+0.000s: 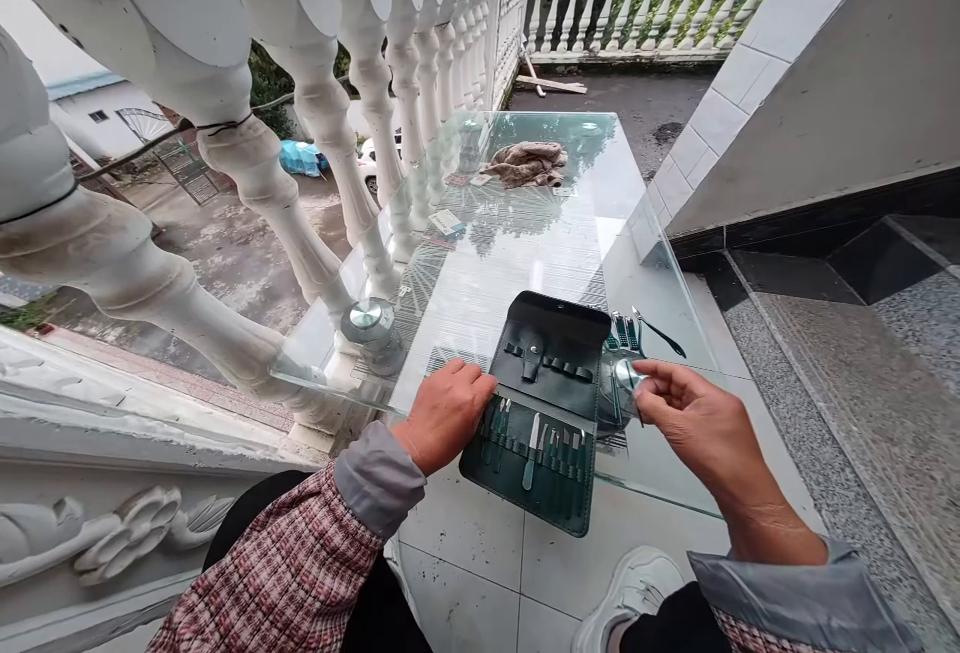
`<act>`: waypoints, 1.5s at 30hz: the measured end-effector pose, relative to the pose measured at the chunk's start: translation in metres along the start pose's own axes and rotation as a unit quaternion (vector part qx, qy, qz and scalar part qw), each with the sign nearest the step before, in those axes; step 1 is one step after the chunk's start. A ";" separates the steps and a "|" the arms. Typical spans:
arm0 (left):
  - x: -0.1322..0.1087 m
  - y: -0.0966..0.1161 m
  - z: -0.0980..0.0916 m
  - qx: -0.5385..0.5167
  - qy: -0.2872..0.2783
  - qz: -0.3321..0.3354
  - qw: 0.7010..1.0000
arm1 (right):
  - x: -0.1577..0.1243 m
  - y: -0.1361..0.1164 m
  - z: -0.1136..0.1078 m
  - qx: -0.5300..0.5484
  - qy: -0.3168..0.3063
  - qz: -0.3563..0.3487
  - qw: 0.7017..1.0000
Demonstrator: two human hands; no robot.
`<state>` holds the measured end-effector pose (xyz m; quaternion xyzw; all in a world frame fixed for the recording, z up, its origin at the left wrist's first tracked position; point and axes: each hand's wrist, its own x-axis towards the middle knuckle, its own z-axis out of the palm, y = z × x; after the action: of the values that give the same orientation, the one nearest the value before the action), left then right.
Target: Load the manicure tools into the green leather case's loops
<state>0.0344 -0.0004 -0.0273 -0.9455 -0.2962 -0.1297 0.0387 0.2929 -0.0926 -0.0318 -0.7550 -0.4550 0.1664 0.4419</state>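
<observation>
A black manicure case (551,343) lies open at the near edge of the glass table, its lower flap jutting out past the edge. My left hand (450,411) is closed on the case's left side, near the fold. Several slim tools sit in the loops of the lower flap, among them a nail file (532,451). The upper flap has loops and a small strap with nothing in them. My right hand (697,428) is closed in a pinch just right of the case; what it pinches is hidden. Beyond it on the glass lie several nail clippers (625,331) and cuticle nippers (660,333).
A crumpled brown cloth (527,164) and a small card or box (447,222) lie farther back on the glass table (510,263). White balusters (289,153) run along the left. Stone steps (847,373) rise on the right. A white shoe (634,588) shows below.
</observation>
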 end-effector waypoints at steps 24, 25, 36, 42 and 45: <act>0.018 0.009 0.009 -0.093 0.099 0.047 0.990 | -0.015 -0.059 0.086 0.382 -0.066 0.085 0.918; 0.018 0.008 0.010 -0.091 0.097 0.047 0.990 | -0.015 -0.059 0.085 0.377 -0.058 0.078 0.921; 0.016 -0.001 0.011 -0.092 0.066 0.076 0.991 | -0.011 -0.053 0.070 0.319 0.010 0.076 0.945; 0.017 -0.010 0.020 -0.016 0.018 0.033 0.999 | -0.009 -0.050 0.065 0.296 -0.096 0.151 0.938; 0.018 -0.010 0.022 0.017 0.011 0.065 0.998 | -0.011 -0.054 0.066 0.286 -0.113 0.169 0.936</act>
<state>0.0478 0.0205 -0.0442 -0.9606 -0.2355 -0.1318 0.0666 0.2149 -0.0570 -0.0258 -0.6382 -0.3012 0.4462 0.5503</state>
